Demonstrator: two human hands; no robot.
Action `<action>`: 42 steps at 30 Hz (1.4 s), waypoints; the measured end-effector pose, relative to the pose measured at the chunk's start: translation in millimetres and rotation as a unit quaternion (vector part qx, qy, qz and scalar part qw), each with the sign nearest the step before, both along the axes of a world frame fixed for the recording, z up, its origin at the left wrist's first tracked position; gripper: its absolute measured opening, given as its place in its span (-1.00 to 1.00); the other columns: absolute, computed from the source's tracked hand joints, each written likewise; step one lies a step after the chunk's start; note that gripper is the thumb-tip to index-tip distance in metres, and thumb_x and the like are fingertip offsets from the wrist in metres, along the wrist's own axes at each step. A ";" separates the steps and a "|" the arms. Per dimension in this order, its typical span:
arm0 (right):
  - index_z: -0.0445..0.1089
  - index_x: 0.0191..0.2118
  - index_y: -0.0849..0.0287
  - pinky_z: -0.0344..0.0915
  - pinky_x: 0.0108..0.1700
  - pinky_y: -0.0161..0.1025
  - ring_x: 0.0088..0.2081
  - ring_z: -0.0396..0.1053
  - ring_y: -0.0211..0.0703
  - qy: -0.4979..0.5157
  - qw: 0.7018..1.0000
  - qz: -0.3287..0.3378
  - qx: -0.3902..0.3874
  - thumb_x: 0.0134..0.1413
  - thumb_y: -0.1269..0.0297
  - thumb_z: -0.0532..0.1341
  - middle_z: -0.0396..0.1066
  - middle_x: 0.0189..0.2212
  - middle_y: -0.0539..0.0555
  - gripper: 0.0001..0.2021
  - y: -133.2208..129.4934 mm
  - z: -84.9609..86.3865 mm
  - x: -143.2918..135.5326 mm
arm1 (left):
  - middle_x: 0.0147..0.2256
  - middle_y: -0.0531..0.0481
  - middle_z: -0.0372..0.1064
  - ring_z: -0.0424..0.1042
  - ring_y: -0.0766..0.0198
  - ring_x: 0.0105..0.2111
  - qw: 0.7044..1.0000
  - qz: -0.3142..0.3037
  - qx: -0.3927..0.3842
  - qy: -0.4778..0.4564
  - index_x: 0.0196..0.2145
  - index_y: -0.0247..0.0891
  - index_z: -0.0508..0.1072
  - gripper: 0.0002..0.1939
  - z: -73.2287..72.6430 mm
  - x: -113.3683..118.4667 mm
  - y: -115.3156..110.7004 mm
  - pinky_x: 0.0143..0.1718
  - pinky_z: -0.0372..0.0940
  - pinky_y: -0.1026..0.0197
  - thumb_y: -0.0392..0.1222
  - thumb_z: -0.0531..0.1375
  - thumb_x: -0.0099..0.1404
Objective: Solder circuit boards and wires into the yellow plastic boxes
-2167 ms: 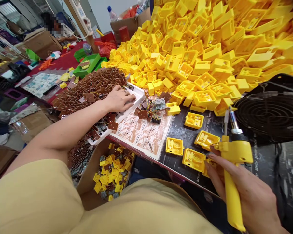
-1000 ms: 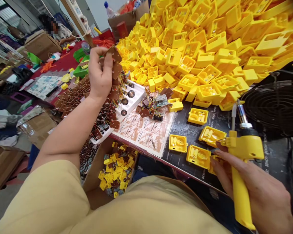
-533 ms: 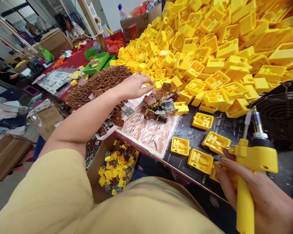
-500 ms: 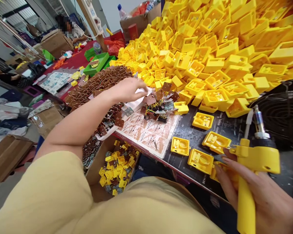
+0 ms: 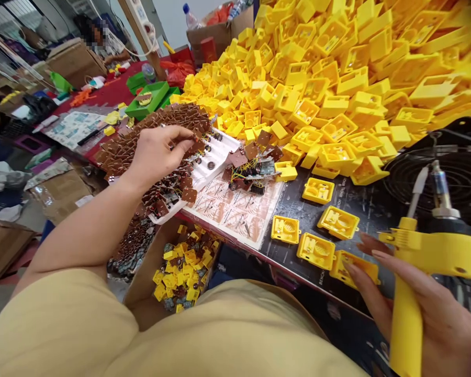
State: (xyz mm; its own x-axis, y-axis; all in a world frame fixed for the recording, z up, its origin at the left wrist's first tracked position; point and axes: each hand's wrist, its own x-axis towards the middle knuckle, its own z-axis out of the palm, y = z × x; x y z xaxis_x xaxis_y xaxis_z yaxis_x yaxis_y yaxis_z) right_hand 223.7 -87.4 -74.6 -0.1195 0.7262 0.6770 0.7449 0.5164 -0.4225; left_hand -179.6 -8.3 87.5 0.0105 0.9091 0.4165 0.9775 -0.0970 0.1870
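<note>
My right hand [image 5: 435,309] holds a yellow soldering gun [image 5: 408,319], its metal tip pointing up. The thumb and fingers of that hand spread apart beside a yellow plastic case [image 5: 351,269]. Several more open cases lie close by, among them one at the front [image 5: 316,251]. Over a heap of brown circuit boards [image 5: 141,139], my left hand [image 5: 160,152] pinches thumb and fingers together; what lies between them is too small to make out. Under its fingertips a white ribbed tray [image 5: 215,157] holds wired parts. A cluster of wired boards [image 5: 255,170] sits right of the tray.
A tall pile of yellow cases [image 5: 317,89] fills the back of the bench. Below the front edge stands a carton [image 5: 141,293] of yellow and grey parts. A round black fan grille [image 5: 412,188] is at the right, green trays [image 5: 151,102] at the back left.
My left hand has moved left, from above the wired boards to the brown board heap, its fingers now pinched. My right hand and the soldering gun have shifted slightly right, away from the cases.
</note>
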 end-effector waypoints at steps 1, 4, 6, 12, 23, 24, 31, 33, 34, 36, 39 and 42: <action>0.28 0.22 -0.08 0.45 -0.39 -0.20 -0.36 0.55 -0.08 -0.005 1.000 0.017 0.016 0.03 0.28 0.42 0.56 -0.15 0.00 -0.37 -0.7 3.5 -0.9 | -0.28 -0.05 0.58 0.50 0.22 -0.32 0.998 -0.016 -0.012 -0.057 -0.17 -0.27 0.60 -0.73 4.2 5.0 -1.6 -0.23 0.35 0.18 -0.12 0.22 0.25; 0.24 0.26 -0.05 0.43 -0.46 -0.24 -0.41 0.55 -0.08 0.008 0.998 0.045 0.042 0.16 0.40 0.30 0.58 -0.28 -0.02 -0.43 0.0 15.8 -6.7 | -0.38 0.00 0.52 0.45 0.32 -0.41 0.961 -0.094 -0.109 -0.237 -0.16 -0.30 0.56 -0.72 3.4 32.7 -7.9 -0.34 0.34 0.27 -0.15 0.28 0.19; 0.28 0.23 -0.04 0.44 -0.46 -0.30 -0.43 0.54 -0.13 0.026 0.997 0.061 0.041 0.18 0.47 0.26 0.57 -0.35 -0.07 -0.47 1.7 26.7 -14.3 | -0.41 0.04 0.48 0.43 0.37 -0.44 0.897 -0.158 -0.184 -0.369 -0.19 -0.30 0.52 -0.73 -7.3 59.0 -12.4 -0.38 0.34 0.32 -0.15 0.33 0.15; 0.20 0.18 0.02 0.49 0.07 -0.15 0.03 0.48 -0.09 0.070 0.978 0.194 -0.026 0.16 0.43 0.29 0.48 0.03 0.08 -0.50 7.5 65.2 -41.5 | -0.63 0.18 0.21 0.15 0.52 -0.69 0.541 -0.249 -0.440 -0.673 -0.37 -0.28 0.41 -0.69 -60.1 145.9 -29.7 -0.68 0.11 0.45 -0.03 0.39 0.12; 0.33 -0.07 0.06 0.54 -0.24 -0.35 -0.30 0.55 -0.23 0.149 0.980 0.134 -0.013 0.05 0.47 0.36 0.54 -0.26 -0.03 -0.65 -8.8 72.4 -53.9 | -0.24 -0.10 0.56 0.56 0.29 -0.34 0.524 -0.231 -0.450 -0.685 -0.15 -0.26 0.56 -0.60 -99.0 157.9 -51.7 -0.35 0.42 0.32 0.09 0.34 0.19; 0.31 -0.06 0.06 0.54 -0.25 -0.34 -0.32 0.55 -0.23 0.168 0.978 0.119 -0.019 0.06 0.44 0.36 0.53 -0.28 -0.04 -0.65 -9.2 70.5 -54.1 | -0.11 -0.15 0.56 0.57 0.20 -0.15 0.593 -0.250 -0.405 -0.650 -0.13 -0.26 0.57 -0.59 -100.3 152.2 -54.1 -0.13 0.43 0.24 0.11 0.30 0.23; 0.33 -0.09 0.10 0.50 -0.32 -0.40 -0.40 0.54 -0.24 0.185 0.980 0.078 -0.001 0.02 0.37 0.40 0.52 -0.36 -0.06 -0.66 -14.9 62.9 -60.2 | 0.10 -0.17 0.45 0.42 0.13 0.15 0.825 -0.327 -0.118 -0.446 0.06 -0.23 0.53 -0.61 -95.5 161.3 -83.4 0.24 0.22 0.09 -0.10 0.13 0.35; 0.36 -0.11 0.11 0.49 -0.36 -0.38 -0.44 0.53 -0.22 0.146 0.986 0.071 0.024 0.01 0.33 0.42 0.52 -0.37 -0.04 -0.68 -16.7 61.6 -62.6 | 0.00 -0.12 0.54 0.50 0.16 0.06 0.805 -0.293 -0.114 -0.504 -0.04 -0.16 0.59 -0.67 -94.7 171.5 -84.8 0.14 0.32 0.15 -0.08 0.13 0.34; 0.37 -0.11 0.12 0.48 -0.38 -0.36 -0.46 0.52 -0.21 0.116 0.990 0.063 0.043 0.02 0.31 0.41 0.53 -0.38 -0.04 -0.68 -17.6 61.1 -63.7 | -0.06 -0.09 0.57 0.53 0.17 0.00 0.784 -0.273 -0.121 -0.545 -0.11 -0.13 0.62 -0.70 -95.3 175.3 -84.0 0.09 0.35 0.18 -0.06 0.14 0.33; 0.37 -0.08 0.14 0.46 -0.41 -0.32 -0.48 0.52 -0.18 0.050 0.994 0.042 0.088 0.05 0.27 0.40 0.54 -0.39 -0.01 -0.68 -20.1 60.1 -65.7 | -0.18 -0.07 0.61 0.57 0.19 -0.12 0.723 -0.243 -0.147 -0.629 -0.23 -0.13 0.65 -0.74 -98.2 180.1 -82.0 -0.01 0.39 0.20 0.00 0.21 0.28; 0.37 -0.03 0.16 0.45 -0.40 -0.29 -0.47 0.52 -0.15 0.009 0.991 0.034 0.131 0.04 0.31 0.41 0.54 -0.39 0.00 -0.62 -25.6 57.9 -68.6 | -0.37 -0.06 0.58 0.54 0.26 -0.30 0.589 -0.216 -0.173 -0.759 -0.39 -0.20 0.64 -0.64 -103.5 181.8 -81.1 -0.10 0.37 0.23 0.17 0.35 0.11; 0.35 0.04 0.14 0.47 -0.39 -0.27 -0.45 0.53 -0.13 0.014 0.988 0.055 0.146 -0.01 0.34 0.44 0.55 -0.36 -0.01 -0.53 -29.8 54.1 -72.9 | -0.46 -0.03 0.54 0.50 0.32 -0.37 0.435 -0.177 -0.214 -0.856 -0.47 -0.26 0.61 -0.52 -105.3 181.2 -84.0 -0.18 0.34 0.27 0.18 0.51 -0.20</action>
